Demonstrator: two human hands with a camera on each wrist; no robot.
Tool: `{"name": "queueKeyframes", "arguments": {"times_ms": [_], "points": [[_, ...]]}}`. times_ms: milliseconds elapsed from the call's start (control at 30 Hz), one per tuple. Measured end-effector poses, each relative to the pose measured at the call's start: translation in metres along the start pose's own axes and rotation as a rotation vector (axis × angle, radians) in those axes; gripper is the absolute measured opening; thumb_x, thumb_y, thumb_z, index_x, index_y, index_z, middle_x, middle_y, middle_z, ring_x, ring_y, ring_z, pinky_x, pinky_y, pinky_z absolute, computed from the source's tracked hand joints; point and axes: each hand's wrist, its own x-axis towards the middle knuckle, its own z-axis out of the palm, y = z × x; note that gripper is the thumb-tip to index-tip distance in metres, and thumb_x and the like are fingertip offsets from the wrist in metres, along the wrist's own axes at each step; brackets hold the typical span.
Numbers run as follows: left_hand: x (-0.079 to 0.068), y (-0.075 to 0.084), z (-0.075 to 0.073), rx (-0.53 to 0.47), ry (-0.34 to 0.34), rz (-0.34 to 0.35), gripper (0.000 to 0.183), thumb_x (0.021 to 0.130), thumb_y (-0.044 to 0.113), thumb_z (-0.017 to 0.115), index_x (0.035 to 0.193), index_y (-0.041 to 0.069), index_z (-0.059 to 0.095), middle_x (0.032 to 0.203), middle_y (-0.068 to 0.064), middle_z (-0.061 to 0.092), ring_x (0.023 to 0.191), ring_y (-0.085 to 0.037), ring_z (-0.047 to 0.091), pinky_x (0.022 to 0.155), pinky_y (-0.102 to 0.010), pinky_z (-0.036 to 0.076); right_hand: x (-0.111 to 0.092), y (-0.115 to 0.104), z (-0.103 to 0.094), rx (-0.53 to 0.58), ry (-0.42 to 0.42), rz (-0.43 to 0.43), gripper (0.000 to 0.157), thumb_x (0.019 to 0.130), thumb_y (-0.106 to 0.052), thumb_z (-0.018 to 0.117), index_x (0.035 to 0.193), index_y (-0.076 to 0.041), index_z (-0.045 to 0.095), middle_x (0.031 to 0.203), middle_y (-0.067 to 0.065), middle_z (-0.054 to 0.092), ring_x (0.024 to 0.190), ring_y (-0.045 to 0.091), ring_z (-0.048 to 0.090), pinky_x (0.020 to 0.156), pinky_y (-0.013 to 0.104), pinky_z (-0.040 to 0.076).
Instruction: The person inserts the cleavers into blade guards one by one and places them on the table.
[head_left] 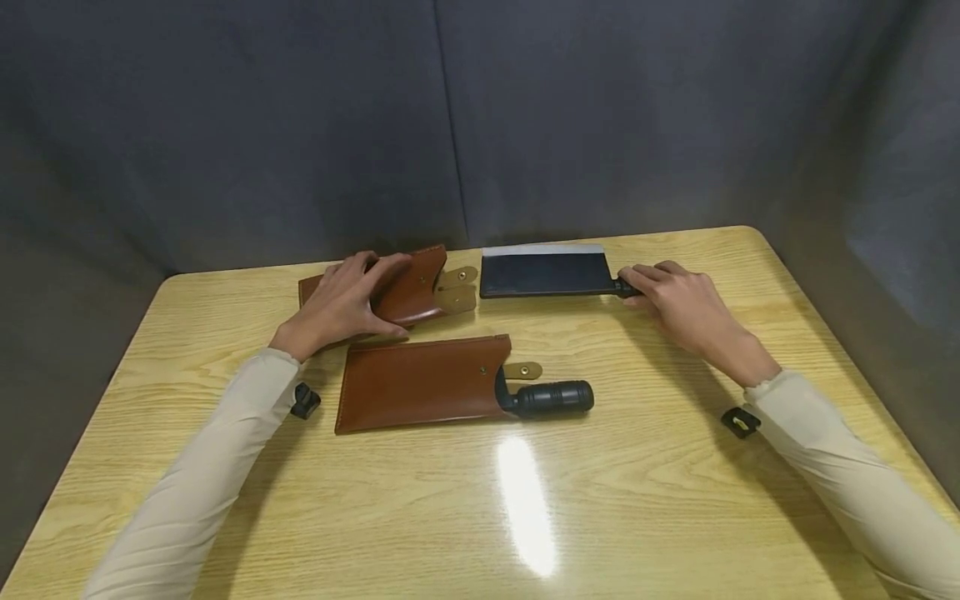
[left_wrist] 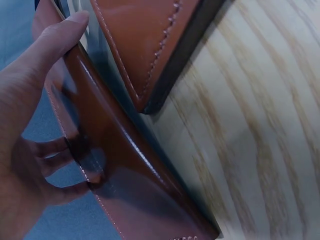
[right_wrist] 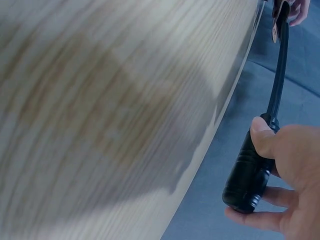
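At the back left of the table my left hand (head_left: 341, 296) holds a brown leather cleaver sheath (head_left: 412, 287) across its width, thumb at the near side and fingertips over the far edge (left_wrist: 82, 172). Its mouth and two tan snap straps face right. My right hand (head_left: 682, 304) grips a cleaver by its black handle (right_wrist: 247, 172). The dark blade (head_left: 547, 273) points left toward that mouth, its silver cutting edge facing away from me. A small gap separates blade tip and straps. Nearer me lies a second brown sheath (head_left: 420, 379) with a black handle (head_left: 555, 397) sticking out.
The wood-grain table (head_left: 637, 500) has a rounded back right corner. Dark grey cloth (head_left: 300, 125) hangs behind it and at both sides. A bright light reflection lies on the tabletop in front of the nearer sheath.
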Motion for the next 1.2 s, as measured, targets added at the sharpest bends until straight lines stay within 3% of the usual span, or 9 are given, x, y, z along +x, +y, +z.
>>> {"name": "queueKeyframes", "arguments": {"times_ms": [567,1200], "points": [[0.009,0.011,0.006,0.01,0.009,0.054,0.113,0.067,0.056,0.097,0.161,0.027,0.039,0.141,-0.021,0.049,0.13,-0.041,0.048,0.112,-0.066,0.031,0.008,-0.011,0.009,-0.03,-0.011,-0.033,0.035,0.094,-0.015,0.077,0.126,-0.001,0.073,0.12,0.017,0.076,0.099,0.043,0.072,0.053,0.053,0.056],[0.018,0.023,0.016,0.043,-0.006,0.11,0.111,0.071,0.057,0.094,0.161,0.026,0.038,0.148,-0.024,0.044,0.138,-0.044,0.043,0.116,-0.069,0.027,0.012,-0.024,0.018,-0.043,0.009,-0.103,0.038,0.091,-0.02,0.08,0.123,0.0,0.075,0.116,0.018,0.077,0.095,0.042,0.073,0.059,0.051,0.06]]}}
